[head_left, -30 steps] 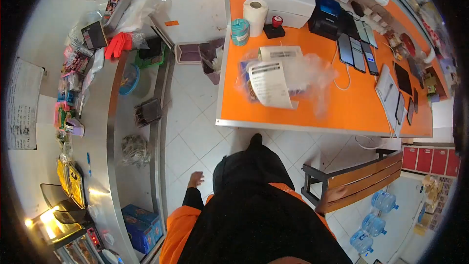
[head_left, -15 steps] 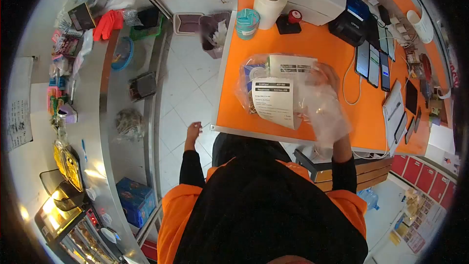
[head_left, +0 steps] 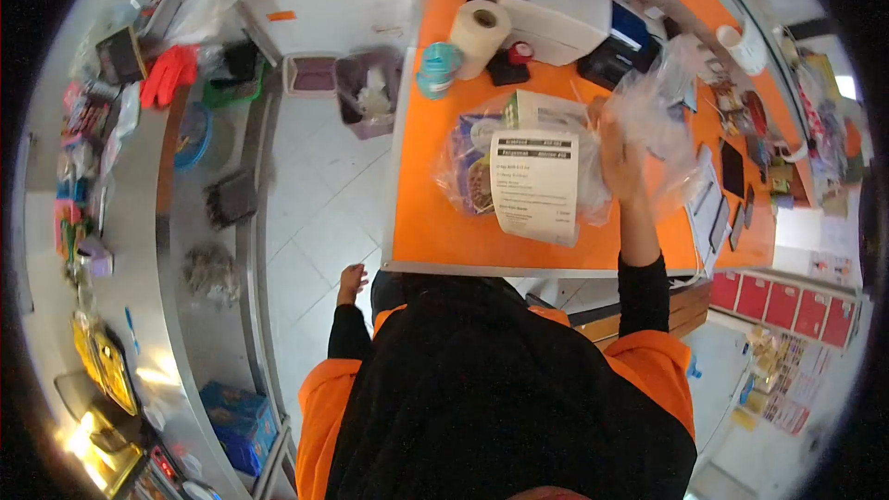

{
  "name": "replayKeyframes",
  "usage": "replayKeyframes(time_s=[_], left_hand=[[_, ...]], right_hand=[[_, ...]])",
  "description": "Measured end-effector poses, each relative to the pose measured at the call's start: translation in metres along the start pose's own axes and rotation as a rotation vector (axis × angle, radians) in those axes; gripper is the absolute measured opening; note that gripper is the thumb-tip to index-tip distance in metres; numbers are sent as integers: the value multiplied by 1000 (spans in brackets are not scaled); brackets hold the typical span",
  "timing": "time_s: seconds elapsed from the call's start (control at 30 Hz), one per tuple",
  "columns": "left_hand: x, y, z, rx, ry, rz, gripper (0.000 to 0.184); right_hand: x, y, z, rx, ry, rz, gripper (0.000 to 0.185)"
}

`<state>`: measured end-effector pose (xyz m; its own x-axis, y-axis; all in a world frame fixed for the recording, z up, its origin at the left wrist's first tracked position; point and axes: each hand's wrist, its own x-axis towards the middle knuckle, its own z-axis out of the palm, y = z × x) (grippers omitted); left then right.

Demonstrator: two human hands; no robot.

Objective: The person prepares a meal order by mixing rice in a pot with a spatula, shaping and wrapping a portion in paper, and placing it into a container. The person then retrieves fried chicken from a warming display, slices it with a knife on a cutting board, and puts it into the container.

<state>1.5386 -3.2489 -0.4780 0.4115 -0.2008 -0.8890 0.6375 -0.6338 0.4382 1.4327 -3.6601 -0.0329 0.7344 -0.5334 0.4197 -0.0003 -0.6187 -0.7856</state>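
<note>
On the orange counter [head_left: 444,239] lies a clear plastic bag [head_left: 452,167] around a blue package [head_left: 479,187], with a printed paper slip [head_left: 535,187] on top. My right hand [head_left: 619,153] reaches over the counter at the bag's right side. Loose clear plastic [head_left: 653,120] rises beside and partly behind that hand; its fingertips are blurred, and whether they grip the plastic is unclear. My left hand [head_left: 353,280] hangs low above the floor, left of the counter's corner, fingers loosely apart and holding nothing.
A paper roll [head_left: 480,37], a teal tape roll [head_left: 437,69], a red-topped stamp [head_left: 520,53] and a white printer [head_left: 546,5] stand at the counter's back. Phones [head_left: 732,167] lie to the right. Bins [head_left: 368,97] stand on the floor; a metal shelf [head_left: 167,250] runs along the left.
My right hand has come from beside the bench onto the counter, next to the bag. The loose plastic has shifted up and right. My left hand stays low at my side.
</note>
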Motion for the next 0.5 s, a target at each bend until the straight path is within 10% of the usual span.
replayKeyframes(time_s=[0.5], left_hand=[[52,76,-41,-111,-13,225,32]], right_hand=[[160,-193,-182,-859,327,-281,33]])
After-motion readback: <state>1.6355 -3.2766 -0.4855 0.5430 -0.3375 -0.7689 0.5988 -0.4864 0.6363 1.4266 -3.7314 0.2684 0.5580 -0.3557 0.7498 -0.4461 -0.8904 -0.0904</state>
